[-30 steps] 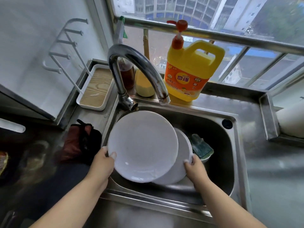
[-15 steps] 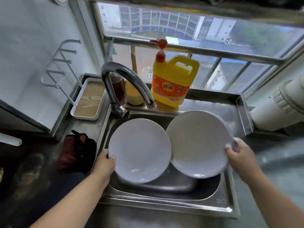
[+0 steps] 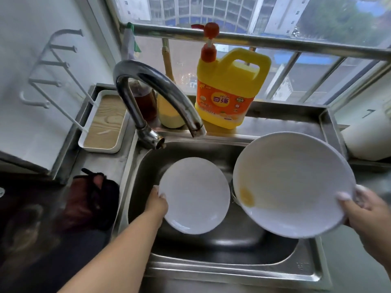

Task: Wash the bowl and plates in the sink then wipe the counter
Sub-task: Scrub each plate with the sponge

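The left hand [image 3: 157,203] pinches a small white plate [image 3: 194,195] inside the sink [image 3: 232,265]; the right hand [image 3: 368,210] grips a larger plate [image 3: 294,185] (yellow smear near its rim) above the basin's right edge. The faucet [image 3: 152,89] arches behind, yellow detergent jug [image 3: 228,89] beside it.

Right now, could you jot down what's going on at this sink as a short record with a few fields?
left hand: left hand grips the rim of the smaller plate, held low in the sink
right hand: right hand grips the larger plate, raised over the sink's right side
dirt: yellow smear on the larger plate
faucet: faucet shows no water running
soap: yellow detergent jug on the ledge behind the sink
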Demonstrator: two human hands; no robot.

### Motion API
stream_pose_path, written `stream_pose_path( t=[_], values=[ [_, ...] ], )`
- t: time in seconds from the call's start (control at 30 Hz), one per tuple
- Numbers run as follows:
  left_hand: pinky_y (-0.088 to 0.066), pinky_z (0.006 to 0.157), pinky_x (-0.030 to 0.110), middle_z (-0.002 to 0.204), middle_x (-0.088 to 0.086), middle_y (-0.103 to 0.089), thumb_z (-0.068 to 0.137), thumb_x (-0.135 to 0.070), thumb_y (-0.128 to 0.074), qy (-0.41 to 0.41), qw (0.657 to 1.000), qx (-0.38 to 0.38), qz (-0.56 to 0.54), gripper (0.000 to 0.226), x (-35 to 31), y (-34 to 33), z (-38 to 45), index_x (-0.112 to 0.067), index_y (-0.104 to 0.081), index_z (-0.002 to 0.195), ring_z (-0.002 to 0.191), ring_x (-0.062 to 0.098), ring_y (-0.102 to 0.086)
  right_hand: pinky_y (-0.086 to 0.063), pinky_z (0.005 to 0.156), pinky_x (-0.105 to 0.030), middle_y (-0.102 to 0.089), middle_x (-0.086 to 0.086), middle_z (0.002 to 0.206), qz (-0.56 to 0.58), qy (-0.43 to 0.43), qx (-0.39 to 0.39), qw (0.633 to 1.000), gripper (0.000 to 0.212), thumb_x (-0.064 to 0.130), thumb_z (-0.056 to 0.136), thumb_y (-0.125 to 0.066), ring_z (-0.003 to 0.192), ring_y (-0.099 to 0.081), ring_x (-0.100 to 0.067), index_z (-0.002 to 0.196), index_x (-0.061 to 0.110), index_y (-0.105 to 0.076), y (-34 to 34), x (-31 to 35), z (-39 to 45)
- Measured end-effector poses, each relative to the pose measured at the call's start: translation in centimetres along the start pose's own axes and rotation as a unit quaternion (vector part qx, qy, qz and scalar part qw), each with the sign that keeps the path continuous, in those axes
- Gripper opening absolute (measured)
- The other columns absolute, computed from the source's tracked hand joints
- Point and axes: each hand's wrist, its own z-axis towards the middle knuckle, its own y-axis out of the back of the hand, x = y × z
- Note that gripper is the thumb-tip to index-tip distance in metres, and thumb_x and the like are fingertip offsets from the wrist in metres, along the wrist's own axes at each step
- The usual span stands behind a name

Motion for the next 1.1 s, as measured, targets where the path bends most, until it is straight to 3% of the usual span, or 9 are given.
stream_pose_path(
  t=[0.2, 0.37, 0.5, 0.57, 0.63, 0.73, 0.83, 1.0, 1.1],
  values=[
    [-0.018, 0.115, 0.035, 0.157, 0.006, -0.021, 0.103, -0.019, -0.033, 0.008, 0.999, 0.017, 0.039, 0.053, 1.1, -2.3, 2.5, -0.019, -0.013, 0.152, 0.143, 0.025, -0.022, -0.056, 0.056, -0.024, -0.075, 0.002, 0.086, 0.037, -0.030, 0.021, 0.999, 0.070, 0.051, 0.052, -0.064, 0.078, -0.071, -0.019, 0.111, 0.013, -0.060, -1.6, -2.1, 0.2],
    [-0.021, 0.113, 0.034, 0.156, 0.010, -0.023, 0.102, -0.021, -0.038, 0.003, 0.999, 0.023, 0.030, 0.055, 2.1, -2.9, 4.2, -0.010, -0.016, 0.151, 0.142, 0.028, -0.024, -0.056, 0.054, -0.026, -0.074, 0.001, 0.082, 0.060, -0.083, 0.010, 0.995, 0.097, 0.063, 0.032, -0.084, 0.069, -0.070, -0.014, 0.109, 0.011, -0.060, -3.1, -2.7, -0.3],
    [-0.037, 0.097, 0.032, 0.141, 0.014, -0.044, 0.096, -0.021, -0.054, 0.012, 0.999, 0.032, -0.014, 0.058, 2.1, -3.0, 4.8, -0.005, -0.028, 0.145, 0.124, 0.030, -0.046, -0.057, 0.057, -0.022, -0.074, 0.000, 0.078, 0.084, -0.076, -0.015, 0.993, 0.104, 0.071, 0.019, -0.085, 0.067, -0.069, -0.011, 0.100, 0.010, -0.061, -4.7, -3.0, -0.8],
    [-0.039, 0.087, 0.031, 0.127, 0.014, -0.053, 0.092, -0.022, -0.061, 0.017, 0.999, 0.043, -0.029, 0.053, 1.6, -3.0, 4.5, -0.003, -0.038, 0.136, 0.105, 0.027, -0.052, -0.056, 0.056, -0.021, -0.074, -0.001, 0.076, 0.116, -0.080, -0.005, 0.990, 0.073, 0.055, 0.057, -0.084, 0.064, -0.069, -0.011, 0.105, 0.005, -0.060, -5.5, -3.2, -0.7],
    [-0.041, 0.084, 0.031, 0.115, 0.010, -0.057, 0.090, -0.021, -0.064, 0.015, 0.998, 0.051, -0.030, 0.045, 1.3, -2.9, 4.1, -0.006, -0.045, 0.127, 0.098, 0.024, -0.053, -0.055, 0.052, -0.020, -0.073, -0.001, 0.071, 0.142, -0.095, 0.010, 0.985, 0.035, 0.020, 0.088, -0.062, 0.059, -0.068, -0.010, 0.114, -0.003, -0.055, -6.1, -3.3, -0.9],
    [-0.045, 0.091, 0.034, 0.120, 0.011, -0.059, 0.089, -0.026, -0.065, 0.012, 0.998, 0.054, 0.016, 0.044, 0.9, -2.4, 3.4, -0.005, -0.049, 0.125, 0.106, 0.029, -0.057, -0.054, 0.052, -0.019, -0.074, -0.003, 0.077, 0.122, -0.092, 0.021, 0.988, 0.058, 0.046, 0.066, -0.079, 0.062, -0.068, -0.010, 0.102, 0.005, -0.060, -7.1, -3.7, -0.9],
    [-0.045, 0.097, 0.035, 0.121, 0.003, -0.060, 0.092, -0.028, -0.057, -0.026, 0.997, 0.050, 0.053, 0.037, 0.3, -1.4, 1.7, -0.003, -0.054, 0.120, 0.108, 0.022, -0.057, -0.058, 0.059, -0.025, -0.072, -0.016, 0.092, 0.110, -0.103, 0.033, 0.988, 0.015, 0.014, 0.091, -0.059, 0.072, -0.070, -0.018, 0.103, 0.005, -0.061, -7.9, -4.9, -0.7],
    [-0.054, 0.078, 0.038, 0.096, 0.004, -0.068, 0.101, -0.029, -0.041, -0.051, 0.980, 0.170, -0.093, 0.021, -1.5, 0.3, -4.7, -0.015, -0.057, 0.103, 0.087, 0.017, -0.066, -0.054, 0.084, -0.054, -0.070, -0.016, 0.099, 0.024, -0.132, 0.065, 0.989, 0.016, 0.005, 0.094, -0.051, 0.093, -0.066, -0.035, 0.105, 0.009, -0.062, -11.2, -6.6, -0.8],
    [-0.055, 0.083, 0.040, 0.096, 0.002, -0.068, 0.090, -0.020, -0.062, -0.111, 0.987, 0.117, 0.009, 0.006, -1.1, 1.7, -4.9, -0.021, -0.057, 0.094, 0.087, 0.016, -0.065, -0.056, 0.079, -0.049, -0.068, -0.015, 0.100, 0.012, -0.149, 0.079, 0.986, 0.019, 0.007, 0.092, -0.050, 0.091, -0.066, -0.033, 0.107, 0.011, -0.062, -13.4, -6.8, -1.1]
  ],
)
